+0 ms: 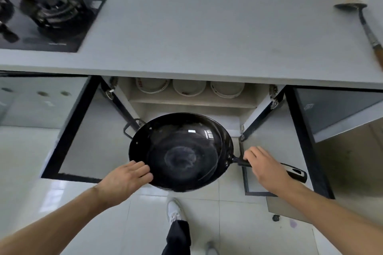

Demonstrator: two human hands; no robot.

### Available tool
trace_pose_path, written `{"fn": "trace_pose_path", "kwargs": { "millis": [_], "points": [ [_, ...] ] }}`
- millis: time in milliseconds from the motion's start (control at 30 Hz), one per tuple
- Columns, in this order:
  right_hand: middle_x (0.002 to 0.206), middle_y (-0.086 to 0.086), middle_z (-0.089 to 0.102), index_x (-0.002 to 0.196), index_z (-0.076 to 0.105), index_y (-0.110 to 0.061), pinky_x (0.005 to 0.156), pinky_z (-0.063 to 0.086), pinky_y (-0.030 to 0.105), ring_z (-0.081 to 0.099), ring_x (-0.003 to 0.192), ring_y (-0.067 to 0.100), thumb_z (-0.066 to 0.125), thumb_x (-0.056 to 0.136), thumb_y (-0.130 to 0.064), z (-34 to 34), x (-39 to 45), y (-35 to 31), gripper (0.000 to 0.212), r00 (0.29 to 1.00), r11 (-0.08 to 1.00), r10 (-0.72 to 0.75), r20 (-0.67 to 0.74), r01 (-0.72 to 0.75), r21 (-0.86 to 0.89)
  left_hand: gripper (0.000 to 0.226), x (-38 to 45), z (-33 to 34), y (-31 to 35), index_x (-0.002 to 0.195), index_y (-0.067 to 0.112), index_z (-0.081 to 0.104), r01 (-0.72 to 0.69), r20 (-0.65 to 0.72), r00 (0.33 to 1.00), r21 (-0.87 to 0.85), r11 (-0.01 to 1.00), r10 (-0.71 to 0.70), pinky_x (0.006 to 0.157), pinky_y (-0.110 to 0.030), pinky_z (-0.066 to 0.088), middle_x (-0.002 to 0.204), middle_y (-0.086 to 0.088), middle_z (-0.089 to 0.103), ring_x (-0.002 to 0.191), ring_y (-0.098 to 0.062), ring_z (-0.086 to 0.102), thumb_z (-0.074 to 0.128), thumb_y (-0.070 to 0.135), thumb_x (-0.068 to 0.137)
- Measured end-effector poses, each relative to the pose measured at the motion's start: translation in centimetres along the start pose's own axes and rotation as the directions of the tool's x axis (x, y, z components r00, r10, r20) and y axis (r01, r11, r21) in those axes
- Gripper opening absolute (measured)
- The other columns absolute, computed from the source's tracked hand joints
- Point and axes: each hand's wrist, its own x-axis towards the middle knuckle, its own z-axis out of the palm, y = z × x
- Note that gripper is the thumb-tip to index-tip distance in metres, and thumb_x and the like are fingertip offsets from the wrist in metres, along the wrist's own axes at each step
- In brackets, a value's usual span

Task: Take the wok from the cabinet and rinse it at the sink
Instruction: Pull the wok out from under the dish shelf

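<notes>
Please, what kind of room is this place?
Most likely a home kitchen: a gas stove is set into the countertop, bowls sit in the open cabinet below, and a spatula lies on the counter.

The wok (pixel 180 151) looks like glossy black metal, the countertop (pixel 207 33) matt pale stone, the floor tiles (pixel 51 192) shiny.
</notes>
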Motion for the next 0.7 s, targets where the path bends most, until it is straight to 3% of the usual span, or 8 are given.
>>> {"fn": "trace_pose_path", "kwargs": {
  "millis": [167,367,467,700],
  "points": [
    [0.089,-0.007,0.046,0.088,0.047,-0.022,0.061,0.041,0.024,0.041,0.081,0.014,0.072,0.063,0.012,-3.2,-3.1,-0.7,0.048,0.996,0.997,-0.079,-0.051,0.078,-0.015,0.045,-2.9,-4.6,4.9,0.089,0.023,0.049,0.053,-0.053,0.997,0.031,0.998,-0.052,0.063,-0.021,0.039,0.081,0.009,0.045,0.07,-0.013,0.043,0.064,-0.008,0.06],
    [0.092,-0.005,0.049,0.094,0.053,-0.021,0.068,0.047,0.03,0.044,0.082,0.014,0.07,0.072,0.007,-7.6,-5.6,-2.5,0.04,0.979,0.987,-0.158,-0.125,0.158,-0.006,0.032,-7.0,-9.8,9.5,0.093,0.02,0.048,0.116,-0.164,0.982,0.105,0.988,-0.098,0.065,-0.024,0.045,0.085,0.005,0.049,0.072,-0.015,0.047,0.035,-0.005,0.079],
    [0.09,-0.004,0.052,0.093,0.054,-0.019,0.067,0.047,0.029,0.047,0.08,0.016,0.067,0.073,0.008,-10.4,-5.9,-4.3,0.036,0.96,0.977,-0.209,-0.188,0.212,-0.003,0.032,-9.3,-12.6,10.5,0.091,0.02,0.049,0.151,-0.187,0.975,0.141,0.978,-0.123,0.066,-0.025,0.046,0.087,0.006,0.048,0.074,-0.015,0.046,0.032,-0.005,0.08],
    [0.092,-0.003,0.053,0.094,0.053,-0.018,0.068,0.047,0.031,0.048,0.081,0.019,0.064,0.052,0.022,-16.8,-4.7,-9.2,0.059,0.907,0.952,-0.306,-0.29,0.285,-0.113,0.032,-14.9,-18.7,10.0,0.095,0.017,0.049,0.235,-0.273,0.945,0.19,0.953,-0.179,0.067,-0.03,0.047,0.089,0.002,0.05,0.075,-0.02,0.048,0.05,-0.009,0.077]
  ]
}}
